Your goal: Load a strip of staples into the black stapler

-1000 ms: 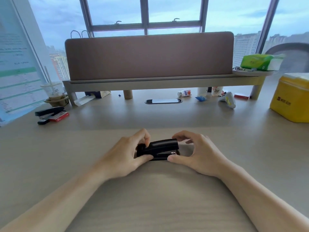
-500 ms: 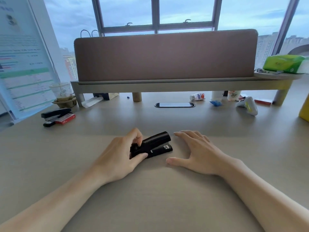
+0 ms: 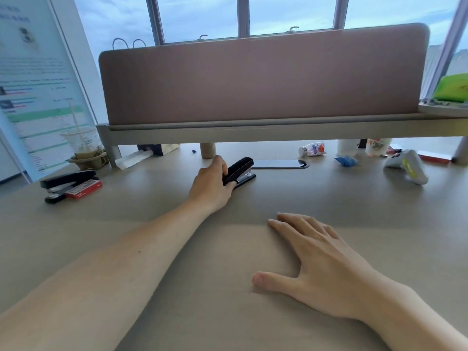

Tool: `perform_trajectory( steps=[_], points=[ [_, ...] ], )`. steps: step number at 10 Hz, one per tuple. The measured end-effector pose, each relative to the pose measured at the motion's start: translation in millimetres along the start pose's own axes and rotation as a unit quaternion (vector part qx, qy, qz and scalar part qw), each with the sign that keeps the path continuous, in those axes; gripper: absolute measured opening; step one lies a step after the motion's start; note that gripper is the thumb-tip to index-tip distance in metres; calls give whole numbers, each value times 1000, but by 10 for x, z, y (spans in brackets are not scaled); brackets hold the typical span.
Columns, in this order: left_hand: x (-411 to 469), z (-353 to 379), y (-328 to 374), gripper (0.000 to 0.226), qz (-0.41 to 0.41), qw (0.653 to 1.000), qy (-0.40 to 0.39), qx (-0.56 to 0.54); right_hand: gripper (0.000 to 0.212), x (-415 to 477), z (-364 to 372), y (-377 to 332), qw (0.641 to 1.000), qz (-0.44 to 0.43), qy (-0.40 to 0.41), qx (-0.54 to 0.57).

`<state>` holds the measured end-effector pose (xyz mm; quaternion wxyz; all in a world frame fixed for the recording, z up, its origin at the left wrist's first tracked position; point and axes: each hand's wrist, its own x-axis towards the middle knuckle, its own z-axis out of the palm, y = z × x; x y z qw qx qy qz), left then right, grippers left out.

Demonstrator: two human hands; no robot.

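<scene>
Desk (image 3: pixel 329 198), partition (image 3: pixel 260 79), daylit windows (image 3: pixel 197 16)

Black stapler (image 3: pixel 239 171) under my left hand (image 3: pixel 211 187): glossy black, silver metal at the nose. Desk (image 3: pixel 228 274): pale beige, faint wood grain. Second stapler (image 3: pixel 67 184), near the desk's left edge: black with silver. Staple box (image 3: pixel 84 190) beside it: red with white print. Divider panel (image 3: pixel 263 79) along the far edge: dusty pink-brown. Packet (image 3: pixel 453 88), far right corner: bright green. Controller (image 3: pixel 407 165): white, yellow-green stripe.
</scene>
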<state>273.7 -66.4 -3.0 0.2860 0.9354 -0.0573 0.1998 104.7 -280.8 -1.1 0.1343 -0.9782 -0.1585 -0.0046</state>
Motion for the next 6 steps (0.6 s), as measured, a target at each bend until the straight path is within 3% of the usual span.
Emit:
perform_trajectory(
  steps=[5, 6],
  points=[
    [151, 68, -1, 38, -22, 1000, 3, -16, 116, 14, -8, -32, 1000, -5, 0, 1],
    [-191, -62, 20, 38, 41, 996, 48, -61, 117, 1, -14, -38, 1000, -17, 7, -2]
  ],
)
